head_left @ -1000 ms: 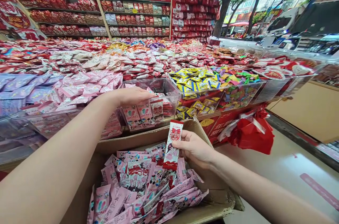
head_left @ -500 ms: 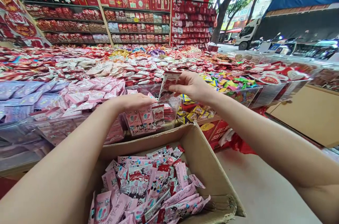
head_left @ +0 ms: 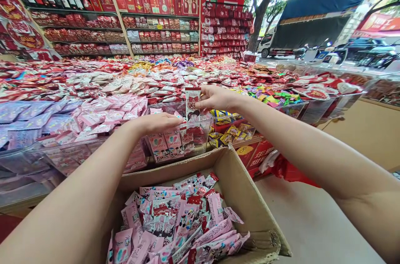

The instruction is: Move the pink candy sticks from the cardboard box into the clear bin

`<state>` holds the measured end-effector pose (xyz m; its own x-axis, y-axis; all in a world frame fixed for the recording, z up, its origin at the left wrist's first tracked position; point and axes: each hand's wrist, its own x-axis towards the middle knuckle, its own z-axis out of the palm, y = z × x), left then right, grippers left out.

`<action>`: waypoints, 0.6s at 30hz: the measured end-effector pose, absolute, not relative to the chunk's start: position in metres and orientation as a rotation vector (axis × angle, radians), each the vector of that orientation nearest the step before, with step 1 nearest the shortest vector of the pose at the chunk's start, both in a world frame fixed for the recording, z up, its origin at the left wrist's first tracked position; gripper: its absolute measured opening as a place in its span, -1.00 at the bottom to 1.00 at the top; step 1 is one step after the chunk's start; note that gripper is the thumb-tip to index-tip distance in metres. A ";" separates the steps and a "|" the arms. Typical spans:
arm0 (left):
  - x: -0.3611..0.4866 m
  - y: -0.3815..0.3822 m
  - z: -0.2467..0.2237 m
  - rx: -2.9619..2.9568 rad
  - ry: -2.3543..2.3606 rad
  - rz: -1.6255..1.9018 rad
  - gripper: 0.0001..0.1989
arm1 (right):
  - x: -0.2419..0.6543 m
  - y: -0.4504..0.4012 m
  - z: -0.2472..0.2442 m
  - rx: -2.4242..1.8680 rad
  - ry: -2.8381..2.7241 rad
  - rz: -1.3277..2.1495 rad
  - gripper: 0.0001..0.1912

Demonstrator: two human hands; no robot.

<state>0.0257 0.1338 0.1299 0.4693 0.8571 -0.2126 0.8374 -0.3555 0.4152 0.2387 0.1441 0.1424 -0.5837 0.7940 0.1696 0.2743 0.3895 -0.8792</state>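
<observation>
My right hand [head_left: 215, 98] pinches a white and red candy packet [head_left: 193, 105] by its right side, upright above the front of a clear bin [head_left: 201, 141]. Stretched over the bin's left part, my left hand [head_left: 161, 123] has its fingers out flat, its fingertips near the packet. Pink packets [head_left: 164, 146] and a white and red one stand against the bin's front wall. Below, a cardboard box [head_left: 246, 185] holds many pink, white and red packets [head_left: 187, 214].
Bins of pink packets [head_left: 109, 112] and purple packets [head_left: 31, 116] lie to the left. Yellow packets [head_left: 233, 133] are right of the bin. Behind are heaped sweets, shelves [head_left: 125, 26], a tree and a truck [head_left: 309, 33].
The packet in my right hand has turned from tilted to upright and moved slightly left and down. My left hand has hardly moved. The view has shifted a little to the right.
</observation>
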 end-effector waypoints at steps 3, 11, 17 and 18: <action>0.027 0.132 0.132 2.258 1.411 0.049 -0.40 | 0.236 0.147 0.137 -0.919 -2.140 1.292 -0.81; 0.028 0.130 0.132 2.274 1.393 0.033 -0.43 | 0.228 0.138 0.147 -1.091 -2.134 1.501 -0.76; 0.030 0.129 0.135 2.292 1.425 0.015 -0.44 | 0.222 0.143 0.153 -1.153 -1.963 1.716 -0.83; 0.031 0.128 0.135 2.295 1.427 0.010 -0.44 | 0.220 0.145 0.151 -1.166 -1.966 1.737 -0.85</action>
<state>0.0307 0.1283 0.1347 0.4688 0.8559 -0.2185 0.8527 -0.3740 0.3647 0.2203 0.1446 0.1514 -0.6396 0.7079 -0.2995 0.3843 -0.0430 -0.9222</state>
